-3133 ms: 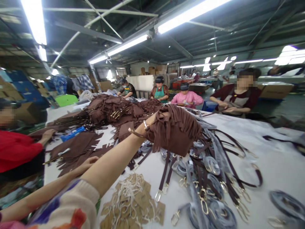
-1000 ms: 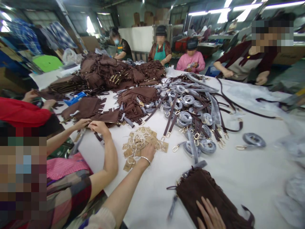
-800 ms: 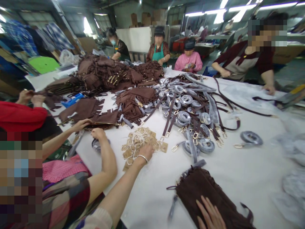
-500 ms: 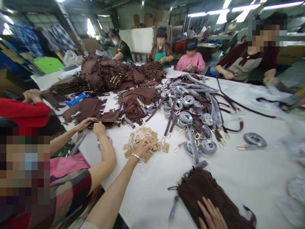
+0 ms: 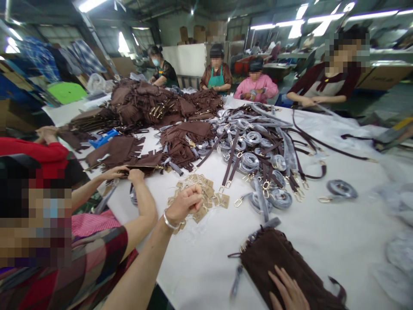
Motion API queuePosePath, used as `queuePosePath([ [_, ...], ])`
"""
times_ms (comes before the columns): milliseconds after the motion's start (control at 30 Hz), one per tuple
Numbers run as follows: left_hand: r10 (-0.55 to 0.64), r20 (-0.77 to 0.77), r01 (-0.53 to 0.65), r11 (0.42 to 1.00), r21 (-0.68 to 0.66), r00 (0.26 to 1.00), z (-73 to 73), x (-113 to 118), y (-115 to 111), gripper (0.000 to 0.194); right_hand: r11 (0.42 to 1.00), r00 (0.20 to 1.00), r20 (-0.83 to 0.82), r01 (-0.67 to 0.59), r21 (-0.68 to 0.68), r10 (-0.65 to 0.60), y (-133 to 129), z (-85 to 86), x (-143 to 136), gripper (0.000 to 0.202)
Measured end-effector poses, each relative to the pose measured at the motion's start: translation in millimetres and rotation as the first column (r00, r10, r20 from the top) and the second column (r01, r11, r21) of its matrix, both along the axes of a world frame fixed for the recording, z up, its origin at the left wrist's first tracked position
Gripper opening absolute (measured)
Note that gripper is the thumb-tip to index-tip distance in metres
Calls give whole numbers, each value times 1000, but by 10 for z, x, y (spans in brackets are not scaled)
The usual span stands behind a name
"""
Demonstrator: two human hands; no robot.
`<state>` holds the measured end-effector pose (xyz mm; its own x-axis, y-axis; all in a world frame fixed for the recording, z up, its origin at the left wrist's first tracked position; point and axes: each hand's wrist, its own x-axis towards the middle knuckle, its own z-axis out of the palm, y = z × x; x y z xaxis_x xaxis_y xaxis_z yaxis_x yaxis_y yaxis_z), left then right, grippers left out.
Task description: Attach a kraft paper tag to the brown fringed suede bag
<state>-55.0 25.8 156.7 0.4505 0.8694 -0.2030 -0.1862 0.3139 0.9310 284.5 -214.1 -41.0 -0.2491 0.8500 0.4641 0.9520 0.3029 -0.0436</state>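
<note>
My left hand (image 5: 185, 203), with a silver bangle at the wrist, is held above a heap of tan paper tags with white strings (image 5: 206, 198). Its fingers are curled closed, and whatever they may hold is hidden. At the lower right, my right hand (image 5: 288, 289) lies flat on a dark brown fringed bag (image 5: 274, 254), fingers stretched out. Small metal clips and a wrapped strap end show along the bag's upper left edge. Part of the right hand is cut off by the frame's bottom.
Wrapped coiled straps with metal clasps (image 5: 250, 161) are piled mid-table, with one coil (image 5: 342, 188) apart at the right. Brown fringed bags (image 5: 135, 101) are heaped behind. A co-worker's arms (image 5: 142, 193) reach in from the left over a bag; other people work around the table.
My left hand has lifted off the tags and come nearer to me, its fingers closed. My right hand stays on the bag. The co-worker at the far right has brought both hands together.
</note>
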Motion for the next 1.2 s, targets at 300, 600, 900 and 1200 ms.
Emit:
queuePosePath([
  [300, -279, 91, 287, 954, -92, 956, 97, 394, -329, 25, 906, 460, -827, -104, -411, -323, 966, 1657, -1192, 32],
  [600, -219, -113, 203, 969, -143, 969, -40, 676, -555, 20, 703, -111, -748, -455, -547, -654, 1139, 1690, -1352, 38],
  [900, -389, -53, 370, 905, -208, 920, -54, 775, -628, 16, 705, 260, -830, -438, -557, -494, 1067, 1613, -1295, 24],
  [1200, -332, 225, 388, 878, -282, 916, -84, 841, -635, 24, 723, 49, -826, -457, -519, -562, 1019, 1582, -1390, 40],
])
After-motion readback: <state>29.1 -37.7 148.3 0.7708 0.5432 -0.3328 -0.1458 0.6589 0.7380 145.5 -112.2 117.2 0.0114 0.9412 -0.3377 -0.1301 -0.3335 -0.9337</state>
